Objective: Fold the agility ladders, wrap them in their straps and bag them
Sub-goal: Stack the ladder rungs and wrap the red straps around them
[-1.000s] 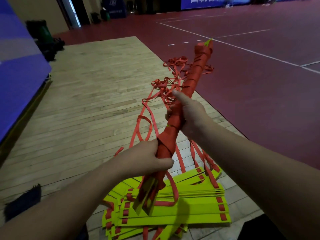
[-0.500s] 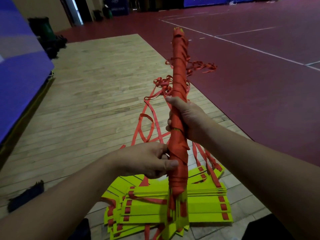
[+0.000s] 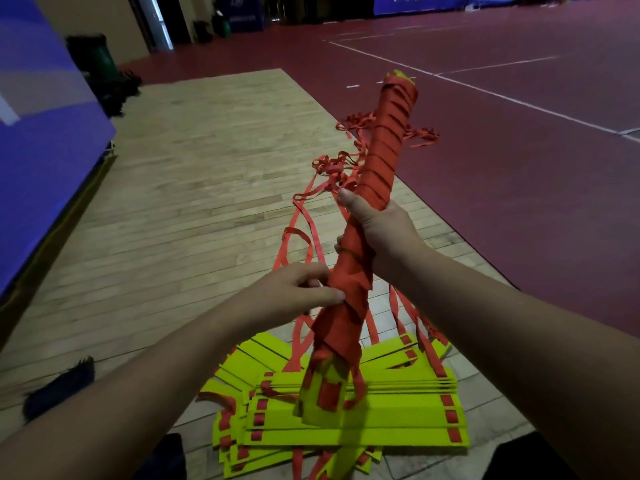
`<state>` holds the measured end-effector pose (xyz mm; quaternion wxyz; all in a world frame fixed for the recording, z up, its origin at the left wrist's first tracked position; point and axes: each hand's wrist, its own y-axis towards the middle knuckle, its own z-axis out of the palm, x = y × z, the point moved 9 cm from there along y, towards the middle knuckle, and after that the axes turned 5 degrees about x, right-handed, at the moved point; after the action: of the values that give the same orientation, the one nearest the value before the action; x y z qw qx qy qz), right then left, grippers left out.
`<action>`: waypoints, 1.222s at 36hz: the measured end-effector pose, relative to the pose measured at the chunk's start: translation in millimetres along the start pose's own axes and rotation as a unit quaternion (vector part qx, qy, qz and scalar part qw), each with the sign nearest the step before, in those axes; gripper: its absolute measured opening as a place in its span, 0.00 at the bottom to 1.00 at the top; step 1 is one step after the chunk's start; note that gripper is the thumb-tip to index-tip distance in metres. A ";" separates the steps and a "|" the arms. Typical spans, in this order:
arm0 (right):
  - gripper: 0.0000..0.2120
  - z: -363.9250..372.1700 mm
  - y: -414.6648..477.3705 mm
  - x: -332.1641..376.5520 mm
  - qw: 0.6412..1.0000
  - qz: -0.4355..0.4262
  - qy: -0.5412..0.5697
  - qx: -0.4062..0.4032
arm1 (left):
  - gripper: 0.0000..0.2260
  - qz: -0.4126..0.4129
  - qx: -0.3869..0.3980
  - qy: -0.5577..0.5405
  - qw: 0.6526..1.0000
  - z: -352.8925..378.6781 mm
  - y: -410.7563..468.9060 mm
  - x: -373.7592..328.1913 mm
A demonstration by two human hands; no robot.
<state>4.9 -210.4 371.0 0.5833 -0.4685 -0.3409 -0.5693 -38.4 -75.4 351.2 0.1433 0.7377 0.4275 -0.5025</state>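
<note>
I hold a long bundle of folded ladder rungs wrapped in red strap [image 3: 384, 147], tilted up and away from me, with yellow showing at both ends. My right hand [image 3: 381, 233] grips the bundle's middle, thumb laid along it. My left hand [image 3: 298, 292] pinches the red wrapping on the lower part between thumb and fingers. Below lies a stack of yellow ladder rungs [image 3: 346, 427] with red tabs on the wooden floor. Loose red straps [image 3: 311, 216] trail from the stack across the floor.
A wooden floor panel [image 3: 194, 188] borders a dark red court floor [image 3: 519, 168] with white lines. A blue padded wall [image 3: 41, 109] runs along the left. A dark bag [image 3: 59, 386] lies at the lower left. Dark bins stand at the far left corner.
The bundle swung from leaning right to upright, then tilted right again and closer. My left hand loosened its full grip to a pinch on the wrap.
</note>
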 end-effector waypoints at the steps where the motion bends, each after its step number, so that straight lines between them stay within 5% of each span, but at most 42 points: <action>1: 0.17 2.1 0.0 -1.6 1.000 0.009 0.014 0.003 | 0.18 -0.010 0.005 -0.043 0.999 1.8 -1.7 2.4; 5: 0.25 5.8 -1.4 -8.2 0.998 0.035 0.048 -0.009 | 0.34 -0.044 0.061 -0.123 0.990 18.9 -8.2 16.5; 11: 0.26 10.4 -5.3 -8.0 0.998 0.027 0.040 -0.028 | 0.32 -0.055 -0.001 0.080 0.995 4.0 -11.1 20.1; 14: 0.18 17.8 -6.7 -9.8 0.996 0.034 0.077 -0.013 | 0.31 -0.055 -0.037 0.141 0.988 -5.3 -13.2 18.7; 18: 0.09 30.2 -7.7 -7.2 0.992 0.045 0.112 0.042 | 0.29 -0.044 -0.072 0.047 0.995 -19.7 -17.1 23.0; 25: 0.17 37.1 -12.2 -18.1 0.988 0.084 0.121 0.056 | 0.22 0.044 -0.138 -0.200 0.969 -32.8 -17.4 13.6; 29: 0.24 35.5 -24.0 -69.2 0.986 0.169 0.003 0.010 | 0.19 0.031 -0.271 -0.141 0.952 -57.8 -21.4 22.7; 33: 0.27 61.1 -33.5 -86.0 0.981 0.186 0.012 0.054 | 0.18 0.014 -0.361 -0.102 0.927 -80.7 -30.7 24.5; 40: 0.31 99.6 -36.4 -76.6 0.981 0.160 0.021 0.104 | 0.30 0.014 -0.398 -0.100 0.912 -76.7 -41.9 24.1; 44: 0.29 110.8 -37.5 -74.0 0.979 0.145 0.026 0.137 | 0.17 0.011 -0.412 -0.089 0.907 -72.0 -55.0 23.7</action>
<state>-25.8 -78.0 344.5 0.7274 -0.4133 -0.3287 -0.4382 -33.4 14.9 375.4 0.4774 0.5697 0.5738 -0.3438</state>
